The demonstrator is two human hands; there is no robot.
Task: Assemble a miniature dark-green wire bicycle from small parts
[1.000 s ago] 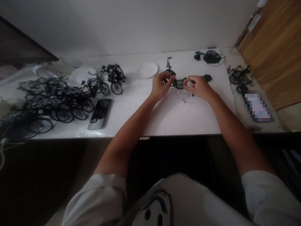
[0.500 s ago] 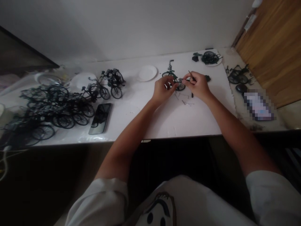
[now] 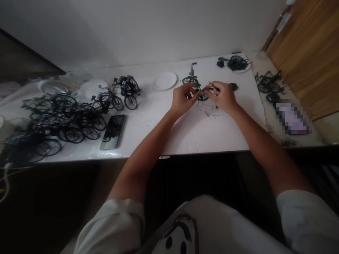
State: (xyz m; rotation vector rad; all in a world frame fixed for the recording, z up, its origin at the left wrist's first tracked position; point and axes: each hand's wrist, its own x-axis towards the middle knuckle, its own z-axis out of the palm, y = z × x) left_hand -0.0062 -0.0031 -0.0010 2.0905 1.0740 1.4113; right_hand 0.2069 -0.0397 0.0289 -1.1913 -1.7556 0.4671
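Note:
Both hands meet over a small dark green model bicycle (image 3: 189, 80) on the white board. My left hand (image 3: 184, 98) is closed, thumb and index fingertip pinched together; whatever small part sits in that pinch is too small to name. My right hand (image 3: 224, 97) pinches close to the left fingertips. A thin, dark stick-like tool (image 3: 214, 86) lies across its fingers, its kind unclear. Part of the bicycle is hidden behind my fingers. Several thin metal pins (image 3: 210, 114) lie on the board just below the hands.
Many model bicycles (image 3: 71, 120) are heaped at the left, beside a phone (image 3: 113, 132). A white plate (image 3: 165, 81) stands behind. Green bicycle parts (image 3: 238, 62) fill another plate at the back right. Farther right are a dark bicycle (image 3: 270, 83) and a second, blurred phone (image 3: 292, 118).
The fingertips of both hands have come closer together, the right hand shifting slightly left. The thin tool in the right hand has tilted flatter. Things on the table stay in place.

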